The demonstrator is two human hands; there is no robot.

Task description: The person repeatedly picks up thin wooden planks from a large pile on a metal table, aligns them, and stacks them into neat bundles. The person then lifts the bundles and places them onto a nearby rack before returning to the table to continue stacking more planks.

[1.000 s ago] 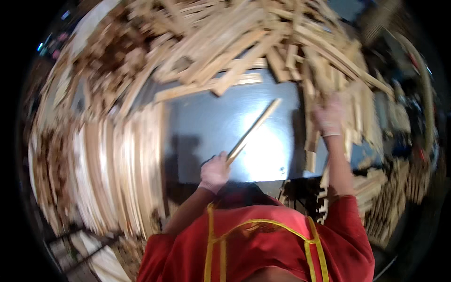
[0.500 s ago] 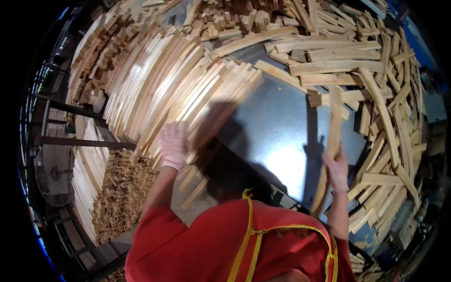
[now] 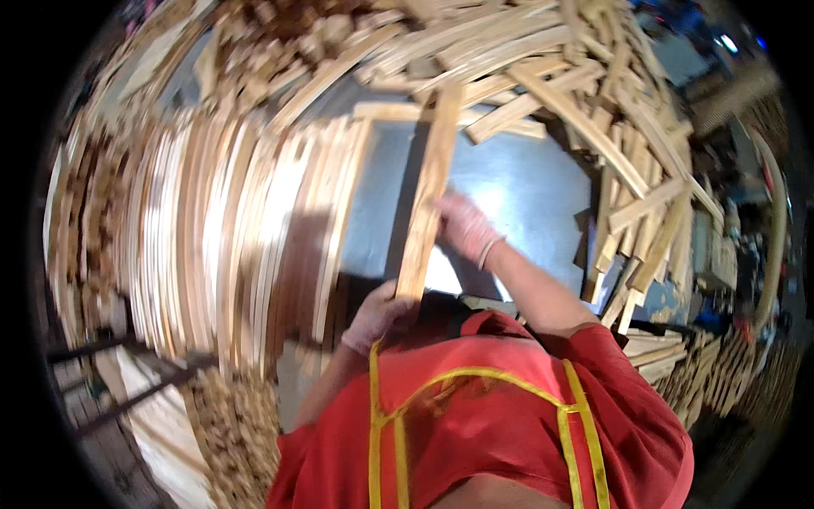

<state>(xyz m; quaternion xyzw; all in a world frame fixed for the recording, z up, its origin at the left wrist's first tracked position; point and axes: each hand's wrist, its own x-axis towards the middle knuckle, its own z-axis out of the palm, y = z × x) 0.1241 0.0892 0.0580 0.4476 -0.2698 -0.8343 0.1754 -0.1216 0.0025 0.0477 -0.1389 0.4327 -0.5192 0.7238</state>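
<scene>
A long, light wooden slat (image 3: 428,182) stands out in front of me over the grey metal tabletop (image 3: 526,182), its far end pointing away. My right hand (image 3: 465,226), in a pale glove, grips the slat's right edge near its middle. At the near end, my left hand (image 3: 379,317) is closed around the slat, some of its fingers hidden behind the wood. To the left, a row of slats (image 3: 246,229) lies side by side, close together, the nearest edge a little apart from the held slat.
Loose slats (image 3: 585,127) lie crossed in a heap at the far and right sides of the tabletop. Stacked slats show their cut ends (image 3: 233,416) at the lower left, beside a dark metal rail (image 3: 140,397). Machinery (image 3: 721,254) stands at the right.
The slat has come leftward in my right hand, toward the row. My left hand has left the row and taken hold of the slat's near end. My view has turned right.
</scene>
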